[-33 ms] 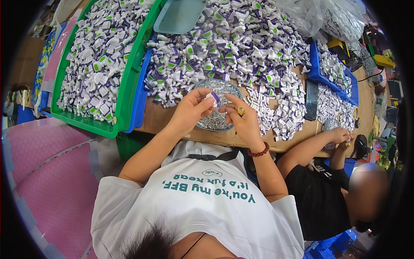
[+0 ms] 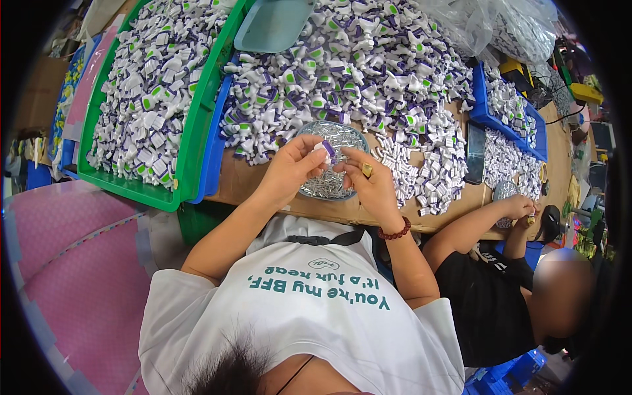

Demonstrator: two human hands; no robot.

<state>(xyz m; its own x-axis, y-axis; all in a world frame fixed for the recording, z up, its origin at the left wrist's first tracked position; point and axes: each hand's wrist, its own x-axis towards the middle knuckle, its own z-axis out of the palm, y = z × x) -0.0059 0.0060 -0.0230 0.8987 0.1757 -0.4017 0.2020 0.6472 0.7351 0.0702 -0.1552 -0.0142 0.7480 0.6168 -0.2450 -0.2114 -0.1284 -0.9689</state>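
Observation:
Between the thumb and fingers of my left hand (image 2: pixel 293 168) is a small white and purple plastic toy part (image 2: pixel 328 150). Close to its right side are the bent fingertips of my right hand (image 2: pixel 372 185), drawn together; whether they pinch something small is too fine to see. Both hands are over a round bowl (image 2: pixel 366 139) filled with thin silvery metal pins (image 2: pixel 337 133). Right of the bowl lie small white and purple striped pieces (image 2: pixel 397 163), and behind it spreads a large heap of white, purple and green plastic parts (image 2: pixel 355 72).
A green crate (image 2: pixel 129 191) full of similar parts stands at left, against a blue one (image 2: pixel 212 145). A pale tray (image 2: pixel 273 26) rests on the heap. Toward the right are a dark flat phone-like object (image 2: pixel 475 151), a blue bin (image 2: pixel 486 117) and a co-worker's hands (image 2: pixel 523 207).
The fingertips of my right hand have curled slightly inward beside the toy part. My left hand keeps its hold in the same place.

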